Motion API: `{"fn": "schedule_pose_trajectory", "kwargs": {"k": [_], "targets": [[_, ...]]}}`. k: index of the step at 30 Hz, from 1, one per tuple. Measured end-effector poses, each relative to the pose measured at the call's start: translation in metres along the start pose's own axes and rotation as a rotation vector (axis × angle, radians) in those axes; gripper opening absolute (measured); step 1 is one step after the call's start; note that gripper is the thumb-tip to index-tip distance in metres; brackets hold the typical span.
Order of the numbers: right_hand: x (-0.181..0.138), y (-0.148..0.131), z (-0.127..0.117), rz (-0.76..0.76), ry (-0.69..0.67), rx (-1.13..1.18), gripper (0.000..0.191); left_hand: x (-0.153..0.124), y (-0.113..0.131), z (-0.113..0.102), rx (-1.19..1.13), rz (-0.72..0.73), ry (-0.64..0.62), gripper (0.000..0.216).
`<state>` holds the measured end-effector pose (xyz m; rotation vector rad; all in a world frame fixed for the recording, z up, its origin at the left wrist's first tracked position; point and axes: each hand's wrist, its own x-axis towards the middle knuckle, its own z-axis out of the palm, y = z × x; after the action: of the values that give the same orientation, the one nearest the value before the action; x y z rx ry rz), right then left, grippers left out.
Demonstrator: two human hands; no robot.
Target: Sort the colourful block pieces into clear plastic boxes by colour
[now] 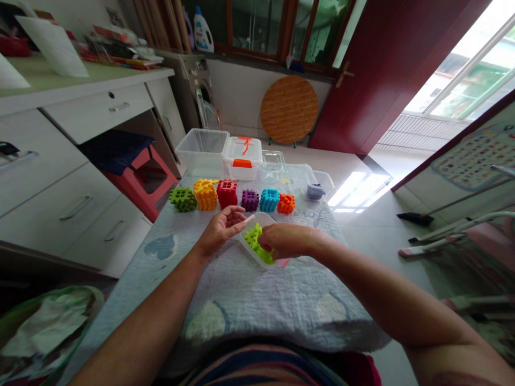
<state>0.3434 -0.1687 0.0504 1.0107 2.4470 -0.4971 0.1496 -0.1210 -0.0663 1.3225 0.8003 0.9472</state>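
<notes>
A small clear plastic tray (pixel 263 218) lies on the quilted table cover (pixel 241 300) and holds lime-green lattice pieces (pixel 254 236). My right hand (pixel 287 240) reaches into the tray with fingers curled over the green pieces. My left hand (pixel 221 228) rests at the tray's left rim, fingers loosely bent and touching it. Behind the tray stands a row of assembled lattice cubes: green (pixel 183 199), yellow (pixel 205 194), red (pixel 227 193), purple (pixel 250 200), cyan (pixel 269 199) and orange (pixel 286 203).
Clear storage boxes (pixel 203 151) and a lidded box with orange clasps (pixel 242 157) stand at the table's far end. A small tub of purple pieces (pixel 316 191) sits at the far right. White drawers (pixel 80 203) and a red stool (pixel 139 179) are to the left.
</notes>
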Motion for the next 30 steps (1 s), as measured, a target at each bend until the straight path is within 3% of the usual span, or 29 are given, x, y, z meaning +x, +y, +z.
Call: {"fn": "schedule_pose_trajectory", "kwargs": {"k": [6, 12, 19, 24, 30], "targets": [[0.01, 0.005, 0.009, -0.032, -0.015, -0.011, 0.015, 0.0, 0.001, 0.0, -0.008, -0.011, 0.003, 0.042], [0.008, 0.003, 0.002, -0.042, -0.043, -0.014, 0.018, -0.001, 0.003, 0.001, -0.017, -0.009, 0.004, 0.041], [0.001, 0.002, 0.001, -0.049, 0.023, -0.008, 0.018, -0.002, 0.004, 0.001, -0.02, -0.012, 0.002, 0.042], [-0.005, 0.004, 0.004, 0.063, 0.141, 0.075, 0.04, -0.002, 0.005, 0.002, -0.001, -0.012, 0.014, 0.042], [-0.002, 0.003, 0.008, 0.078, 0.118, 0.09, 0.041, -0.002, 0.003, 0.001, 0.011, -0.01, 0.013, 0.042]]}}
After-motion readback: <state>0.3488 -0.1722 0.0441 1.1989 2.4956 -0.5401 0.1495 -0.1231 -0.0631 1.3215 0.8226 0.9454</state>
